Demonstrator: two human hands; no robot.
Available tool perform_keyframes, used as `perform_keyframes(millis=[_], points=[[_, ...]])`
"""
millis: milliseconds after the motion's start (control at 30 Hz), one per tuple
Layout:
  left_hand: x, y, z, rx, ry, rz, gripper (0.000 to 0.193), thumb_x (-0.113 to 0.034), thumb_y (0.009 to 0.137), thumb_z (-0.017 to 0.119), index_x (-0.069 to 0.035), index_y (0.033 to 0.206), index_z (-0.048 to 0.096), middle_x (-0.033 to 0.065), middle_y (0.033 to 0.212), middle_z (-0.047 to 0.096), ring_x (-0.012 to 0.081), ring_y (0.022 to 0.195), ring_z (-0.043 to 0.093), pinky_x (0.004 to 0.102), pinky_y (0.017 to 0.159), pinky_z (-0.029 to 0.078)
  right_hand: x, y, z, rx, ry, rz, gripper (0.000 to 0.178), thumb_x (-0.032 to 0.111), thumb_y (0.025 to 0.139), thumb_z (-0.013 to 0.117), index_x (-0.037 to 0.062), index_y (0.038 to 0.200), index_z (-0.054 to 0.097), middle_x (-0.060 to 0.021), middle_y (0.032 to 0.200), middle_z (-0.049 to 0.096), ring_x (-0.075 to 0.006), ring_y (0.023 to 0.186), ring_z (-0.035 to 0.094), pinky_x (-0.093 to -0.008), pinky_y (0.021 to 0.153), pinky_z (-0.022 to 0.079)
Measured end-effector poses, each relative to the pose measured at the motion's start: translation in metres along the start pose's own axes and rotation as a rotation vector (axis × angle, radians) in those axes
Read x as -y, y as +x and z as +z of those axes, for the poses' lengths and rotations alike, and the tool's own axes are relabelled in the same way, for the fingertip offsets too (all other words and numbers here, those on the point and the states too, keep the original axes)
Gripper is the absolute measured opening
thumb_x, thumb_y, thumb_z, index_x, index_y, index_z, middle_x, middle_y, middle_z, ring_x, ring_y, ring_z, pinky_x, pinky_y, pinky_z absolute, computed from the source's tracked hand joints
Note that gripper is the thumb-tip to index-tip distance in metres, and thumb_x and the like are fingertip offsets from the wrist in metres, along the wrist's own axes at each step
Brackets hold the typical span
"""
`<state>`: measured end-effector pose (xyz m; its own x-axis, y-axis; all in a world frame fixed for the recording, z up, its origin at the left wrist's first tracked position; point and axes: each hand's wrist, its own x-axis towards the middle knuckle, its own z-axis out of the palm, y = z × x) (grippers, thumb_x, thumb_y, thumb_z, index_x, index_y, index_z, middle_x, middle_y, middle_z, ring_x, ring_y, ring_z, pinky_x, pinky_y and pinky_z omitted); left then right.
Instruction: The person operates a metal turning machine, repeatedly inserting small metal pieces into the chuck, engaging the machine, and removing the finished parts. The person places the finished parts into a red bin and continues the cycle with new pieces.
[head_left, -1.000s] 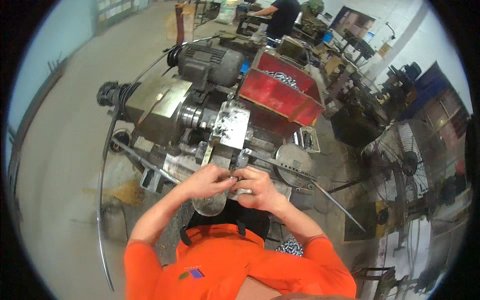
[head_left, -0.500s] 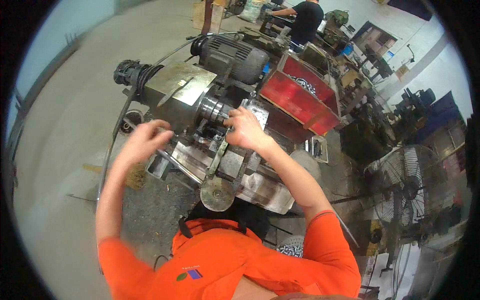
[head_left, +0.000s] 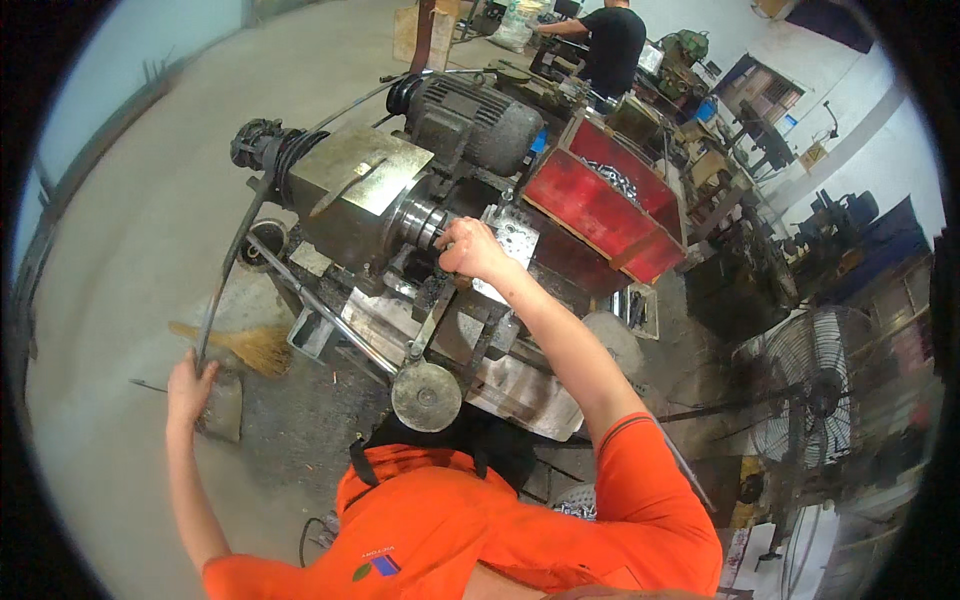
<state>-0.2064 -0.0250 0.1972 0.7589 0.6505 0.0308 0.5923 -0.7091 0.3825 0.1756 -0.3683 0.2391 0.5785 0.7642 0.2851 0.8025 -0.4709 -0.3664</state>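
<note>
A small lathe (head_left: 340,200) with a dark ribbed motor (head_left: 478,120) stands in front of me. My left hand (head_left: 190,388) is closed round the lower end of a long bent lever (head_left: 230,275) that reaches up to the lathe's left end. At the steel spindle nose (head_left: 418,222), my right hand (head_left: 472,250) has its fingers curled together right by the collet opening. What those fingers hold, if anything, is hidden. Below the right hand are the cross slide (head_left: 460,335) and a round metal handwheel disc (head_left: 426,396).
A red bin (head_left: 600,210) of shiny metal parts stands behind the slide. A straw broom (head_left: 250,345) and dustpan (head_left: 222,408) lie on the left floor. To the right is a floor fan (head_left: 820,390). Another person (head_left: 612,50) works at a machine farther back.
My left hand has moved down and left from beside the lathe bed to the lever's end and closed on it. My right hand stays by the spindle, its fingers now more curled.
</note>
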Motion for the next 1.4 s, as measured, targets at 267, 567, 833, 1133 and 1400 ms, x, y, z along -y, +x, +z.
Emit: perform_keyframes(millis=[267, 567, 833, 1133, 1400], points=[[-0.004, 0.023, 0.006, -0.010, 0.327, -0.027, 0.021, -0.016, 0.079, 0.061, 0.000, 0.092, 0.059, 0.0210, 0.074, 0.062, 0.0389, 0.074, 0.061, 0.0482, 0.068, 0.048, 0.006, 0.006, -0.012, 0.229, -0.101, 0.048, 0.030, 0.018, 0.054, 0.060, 0.0042, 0.078, 0.071, -0.0185, 0.079, 0.063, -0.0367, 0.083, 0.058, -0.0409, 0.075, 0.048], [0.165, 0.172, -0.019, -0.171, 0.754, 0.154, 0.026, -0.010, 0.075, 0.056, -0.003, 0.101, 0.058, 0.0141, 0.071, 0.061, 0.0314, 0.068, 0.062, 0.0425, 0.062, 0.049, 0.010, 0.002, -0.012, 0.146, -0.081, 0.098, 0.029, 0.016, 0.054, 0.060, 0.0045, 0.078, 0.071, -0.0153, 0.083, 0.063, -0.0337, 0.086, 0.058, -0.0396, 0.076, 0.048], [0.054, 0.152, 0.039, -0.765, 0.208, 0.244, 0.034, -0.024, 0.087, 0.055, -0.006, 0.116, 0.057, 0.0151, 0.099, 0.065, 0.0316, 0.093, 0.062, 0.0403, 0.081, 0.048, 0.015, -0.036, -0.037, -0.040, -0.094, 0.001, 0.036, 0.015, 0.056, 0.062, 0.0043, 0.090, 0.067, -0.0138, 0.107, 0.061, -0.0337, 0.095, 0.055, -0.0397, 0.082, 0.046], [-0.051, 0.101, 0.217, 0.317, 0.437, 0.414, 0.031, -0.024, 0.074, 0.064, -0.006, 0.099, 0.063, 0.0163, 0.094, 0.065, 0.0302, 0.089, 0.064, 0.0401, 0.074, 0.051, -0.015, -0.239, -0.124, -0.260, -0.052, 0.375, 0.035, 0.008, 0.056, 0.062, 0.0036, 0.091, 0.067, -0.0141, 0.106, 0.062, -0.0321, 0.099, 0.058, -0.0367, 0.084, 0.048], [-0.047, 0.136, 0.197, 0.293, 0.447, 0.393, 0.029, -0.027, 0.075, 0.066, -0.014, 0.100, 0.065, 0.0097, 0.087, 0.067, 0.0288, 0.085, 0.064, 0.0406, 0.070, 0.051, -0.083, -0.489, -0.131, -0.161, -0.445, 1.263, 0.048, 0.013, 0.059, 0.065, 0.0057, 0.107, 0.063, -0.0188, 0.107, 0.062, -0.0352, 0.102, 0.058, -0.0395, 0.087, 0.046]])
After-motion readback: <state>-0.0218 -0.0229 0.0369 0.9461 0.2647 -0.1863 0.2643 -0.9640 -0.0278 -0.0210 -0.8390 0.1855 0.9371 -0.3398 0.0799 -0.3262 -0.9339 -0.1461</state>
